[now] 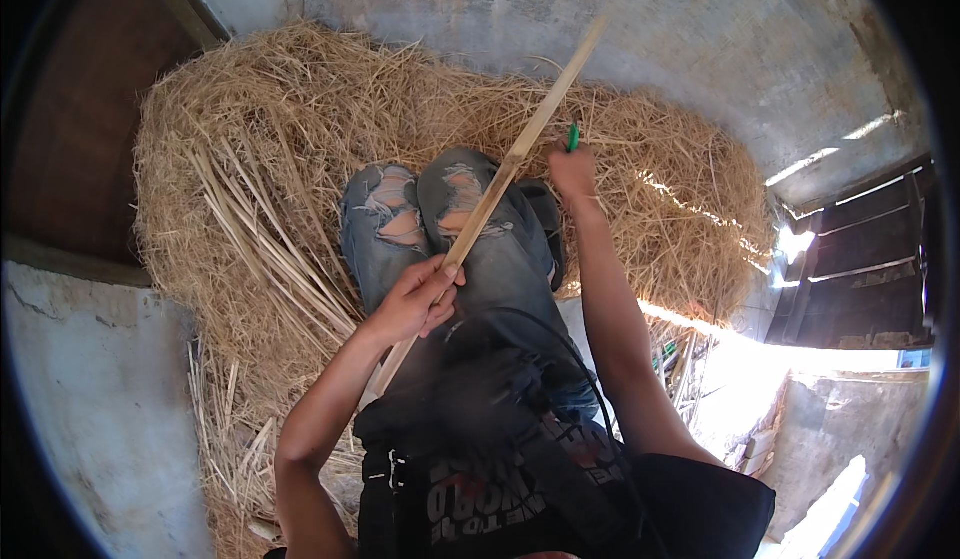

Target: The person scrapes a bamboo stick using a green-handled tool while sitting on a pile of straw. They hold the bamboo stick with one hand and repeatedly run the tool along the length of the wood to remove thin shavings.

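Observation:
A long, pale flat strip of bamboo [538,117] runs slantwise across my lap, its far end reaching up toward the wall. My left hand [420,295] is closed round its lower part, over my thigh. To the right of the strip, beyond my knees, my right hand [573,171] is closed on a small tool with a green handle [573,137]. Only the green end shows above the fist, so its kind is hidden. The right hand is apart from the strip.
Dry straw [300,84] is heaped before me and on both sides. Thin split strips [262,229] lie in a bundle on it at my left. A worn plaster wall [700,29] stands behind the heap. Dark wooden boards [860,259] and bright sunlight are at the right.

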Demonstrator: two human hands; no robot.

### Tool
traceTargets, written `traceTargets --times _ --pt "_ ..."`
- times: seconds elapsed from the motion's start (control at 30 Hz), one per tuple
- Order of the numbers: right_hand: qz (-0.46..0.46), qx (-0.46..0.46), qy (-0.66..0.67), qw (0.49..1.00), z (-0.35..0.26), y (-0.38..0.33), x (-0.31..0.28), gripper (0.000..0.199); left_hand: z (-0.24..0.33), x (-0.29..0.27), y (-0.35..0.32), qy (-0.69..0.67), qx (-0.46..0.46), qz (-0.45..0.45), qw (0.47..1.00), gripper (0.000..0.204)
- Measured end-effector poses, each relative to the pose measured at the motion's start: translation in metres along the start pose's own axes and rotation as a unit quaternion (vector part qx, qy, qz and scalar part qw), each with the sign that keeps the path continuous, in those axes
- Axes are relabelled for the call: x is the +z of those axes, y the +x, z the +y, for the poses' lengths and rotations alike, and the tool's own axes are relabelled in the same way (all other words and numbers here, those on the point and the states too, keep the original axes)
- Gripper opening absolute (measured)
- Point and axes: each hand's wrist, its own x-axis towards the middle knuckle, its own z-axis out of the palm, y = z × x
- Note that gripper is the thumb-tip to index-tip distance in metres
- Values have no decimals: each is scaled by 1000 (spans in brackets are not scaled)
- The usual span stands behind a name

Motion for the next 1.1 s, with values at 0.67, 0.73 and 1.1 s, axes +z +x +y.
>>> traceTargets --times 0.67,0.73,1.1 --pt "-25 -207 -239 948 -12 -42 3 17 25 34 20 245 -30 115 962 28" --pt "-4 -184 -233 955 -18 -31 8 18 24 35 25 225 -22 116 967 28" --pt "-6 -145 -94 985 14 -15 56 29 10 19 26 -168 -49 25 984 26"
